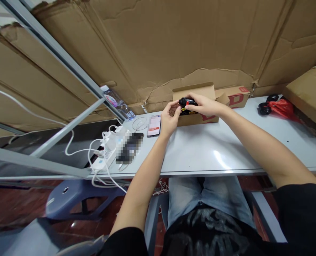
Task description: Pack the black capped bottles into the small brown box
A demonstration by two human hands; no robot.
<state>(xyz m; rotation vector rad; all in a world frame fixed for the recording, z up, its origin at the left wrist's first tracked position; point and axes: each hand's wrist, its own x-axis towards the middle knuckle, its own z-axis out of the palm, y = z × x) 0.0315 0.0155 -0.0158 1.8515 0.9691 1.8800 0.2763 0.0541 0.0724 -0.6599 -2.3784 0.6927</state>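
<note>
A small black cylinder with a ribbed end and a red patch [188,102] lies level between my two hands, over an open cardboard box [200,119]. My right hand [204,104] grips its body from the right, thumb in front and fingers behind. At the ribbed left end, the bent fingertips of my left hand [170,115] close on it. Black items with yellow parts [185,111] show inside the box just below, partly covered by my hands. The box's lid flap [194,90] stands raised behind.
Phones [154,126] lie left of my hands, near a power strip [103,160] with white cables. A clear water bottle [117,103] leans by the metal frame. Another carton [238,96], a red bag [282,108] with black round items and a larger carton [311,97] stand right.
</note>
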